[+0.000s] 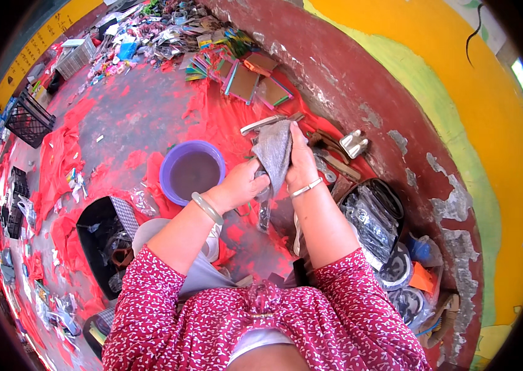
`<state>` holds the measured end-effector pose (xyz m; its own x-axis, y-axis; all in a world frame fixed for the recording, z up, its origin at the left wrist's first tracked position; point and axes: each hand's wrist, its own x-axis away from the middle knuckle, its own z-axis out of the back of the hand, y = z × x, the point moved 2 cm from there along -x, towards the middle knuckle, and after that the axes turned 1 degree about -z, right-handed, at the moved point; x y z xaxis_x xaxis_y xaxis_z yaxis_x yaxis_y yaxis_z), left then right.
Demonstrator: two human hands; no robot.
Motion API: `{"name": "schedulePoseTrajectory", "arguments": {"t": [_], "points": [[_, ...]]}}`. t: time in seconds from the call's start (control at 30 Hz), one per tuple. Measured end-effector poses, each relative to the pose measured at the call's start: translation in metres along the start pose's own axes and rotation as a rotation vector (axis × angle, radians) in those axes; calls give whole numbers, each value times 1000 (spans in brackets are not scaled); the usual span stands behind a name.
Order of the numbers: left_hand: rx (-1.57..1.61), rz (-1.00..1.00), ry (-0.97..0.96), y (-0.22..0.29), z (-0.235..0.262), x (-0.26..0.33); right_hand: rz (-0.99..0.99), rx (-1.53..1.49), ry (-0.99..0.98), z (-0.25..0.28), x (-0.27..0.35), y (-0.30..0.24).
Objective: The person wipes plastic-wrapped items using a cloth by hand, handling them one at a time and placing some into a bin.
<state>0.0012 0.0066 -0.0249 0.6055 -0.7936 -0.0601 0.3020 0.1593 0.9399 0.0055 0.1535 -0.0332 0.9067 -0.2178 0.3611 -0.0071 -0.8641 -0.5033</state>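
Observation:
A damp-looking grey cloth is bunched between my hands, in front of me. My left hand is closed, its curled fingers gripping the cloth's lower left side. My right hand presses against the right side, fingers pointing up along the fabric. A pale, narrow strip juts out past the cloth's upper end; what it belongs to is covered by the cloth. Just left of my hands stands a purple basin holding murky grey-brown water.
To my right, a dark open bag holds plastic-wrapped things beside the peeling wall. A black container stands at my left. Coloured boards and heaped small goods lie ahead. Torn red sheeting covers parts of the floor.

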Motion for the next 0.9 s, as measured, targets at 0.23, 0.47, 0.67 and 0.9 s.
{"name": "schedulePoseTrajectory", "arguments": {"t": [0.23,0.47,0.67,0.9], "points": [[-226,-72,47,11,-2,11,79,111,77,-5,7,-10],[78,12,-30,1,10,7,229,-21,179,1,4,-40],[867,196,57,-5,21,8,601,635,468,-5,24,-97],[943,302,48,-29,11,-5,1296,2152,-267,-29,39,-32]]}}
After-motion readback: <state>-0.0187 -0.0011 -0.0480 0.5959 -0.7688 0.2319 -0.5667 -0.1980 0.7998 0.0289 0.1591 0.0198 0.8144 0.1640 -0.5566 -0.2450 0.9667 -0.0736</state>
